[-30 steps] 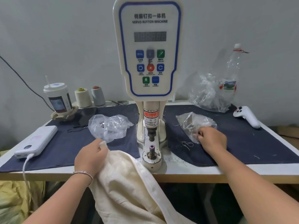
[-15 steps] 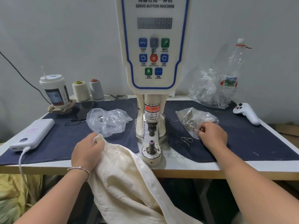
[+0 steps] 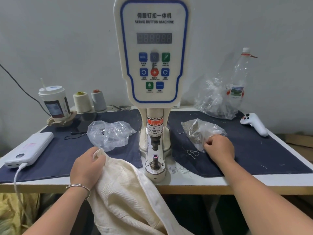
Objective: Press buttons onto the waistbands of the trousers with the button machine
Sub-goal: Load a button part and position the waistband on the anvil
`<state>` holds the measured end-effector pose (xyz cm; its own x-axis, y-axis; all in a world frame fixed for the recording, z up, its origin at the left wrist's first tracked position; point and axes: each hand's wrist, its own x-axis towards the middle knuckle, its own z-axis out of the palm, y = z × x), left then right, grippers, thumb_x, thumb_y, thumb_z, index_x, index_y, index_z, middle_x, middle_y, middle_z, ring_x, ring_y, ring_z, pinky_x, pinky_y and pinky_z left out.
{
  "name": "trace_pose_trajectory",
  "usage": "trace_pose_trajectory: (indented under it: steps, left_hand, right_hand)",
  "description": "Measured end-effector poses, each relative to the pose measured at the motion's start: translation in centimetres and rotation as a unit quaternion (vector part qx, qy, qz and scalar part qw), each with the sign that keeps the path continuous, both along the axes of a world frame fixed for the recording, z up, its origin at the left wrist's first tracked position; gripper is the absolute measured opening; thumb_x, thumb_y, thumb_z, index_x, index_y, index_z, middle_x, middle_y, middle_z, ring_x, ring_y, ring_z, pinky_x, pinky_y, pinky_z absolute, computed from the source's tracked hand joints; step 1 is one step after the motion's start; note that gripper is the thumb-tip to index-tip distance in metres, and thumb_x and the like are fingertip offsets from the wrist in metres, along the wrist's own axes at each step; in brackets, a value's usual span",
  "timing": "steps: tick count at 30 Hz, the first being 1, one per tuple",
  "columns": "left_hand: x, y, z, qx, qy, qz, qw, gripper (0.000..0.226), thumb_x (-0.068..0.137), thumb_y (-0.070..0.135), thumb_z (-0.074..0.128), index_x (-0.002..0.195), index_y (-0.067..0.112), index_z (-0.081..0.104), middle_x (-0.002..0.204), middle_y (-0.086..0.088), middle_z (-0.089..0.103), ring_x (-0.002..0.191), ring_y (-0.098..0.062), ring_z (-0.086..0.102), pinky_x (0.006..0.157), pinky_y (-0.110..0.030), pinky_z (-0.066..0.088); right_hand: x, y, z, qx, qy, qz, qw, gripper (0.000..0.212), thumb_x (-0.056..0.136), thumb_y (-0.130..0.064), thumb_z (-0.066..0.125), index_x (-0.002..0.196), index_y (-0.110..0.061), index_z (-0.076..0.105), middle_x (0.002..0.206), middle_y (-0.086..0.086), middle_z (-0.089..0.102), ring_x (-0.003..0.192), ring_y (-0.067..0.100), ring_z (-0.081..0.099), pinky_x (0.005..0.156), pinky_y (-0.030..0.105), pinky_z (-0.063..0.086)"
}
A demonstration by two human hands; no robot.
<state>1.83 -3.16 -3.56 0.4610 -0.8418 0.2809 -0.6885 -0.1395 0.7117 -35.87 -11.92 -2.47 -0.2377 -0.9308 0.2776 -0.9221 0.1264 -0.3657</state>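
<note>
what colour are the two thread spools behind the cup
One cream spool, one grey spool, clearest in the head view.

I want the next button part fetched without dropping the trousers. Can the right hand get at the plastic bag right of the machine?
Probably yes: the right hand is already at the near edge of the plastic bag, fingers curled into it, and nothing lies between them.

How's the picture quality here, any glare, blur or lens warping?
Head view: soft, even light; glare only on the plastic bags; the servo button machine label reads sharp, its display digits blurred; wide-angle lens bows the table edge and stretches both forearms.
</note>
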Motion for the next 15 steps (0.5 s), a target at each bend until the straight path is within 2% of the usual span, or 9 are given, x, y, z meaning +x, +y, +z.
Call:
trace_pose_trajectory:
  steps: [6, 15]
  left_hand:
    - [-0.03, -0.16, -0.05, 0.003, -0.006, 0.002, 1.0, 0.021, 0.086, 0.012, 0.052, 0.066, 0.014, 0.051, 0.059, -0.004, 0.052, 0.061, -0.024, 0.048, 0.054, -0.03, 0.033]
    - [-0.06, -0.09, 0.04, 0.0, 0.002, 0.013, 1.0, 0.025, 0.087, 0.013, 0.051, 0.063, 0.016, 0.05, 0.058, -0.003, 0.053, 0.063, -0.025, 0.049, 0.054, -0.032, 0.034]
  right_hand:
    - [0.26, 0.13, 0.09, -0.001, 0.073, 0.007, 0.997, 0.024, 0.094, -0.026, 0.049, 0.093, -0.022, 0.073, 0.104, -0.002, 0.066, 0.087, 0.024, 0.061, 0.064, 0.028, 0.043]
    - [0.67, 0.01, -0.1, 0.036, 0.086, -0.007, 0.996, 0.027, 0.096, -0.022, 0.048, 0.108, -0.01, 0.069, 0.114, 0.008, 0.061, 0.101, 0.025, 0.059, 0.068, 0.028, 0.037]
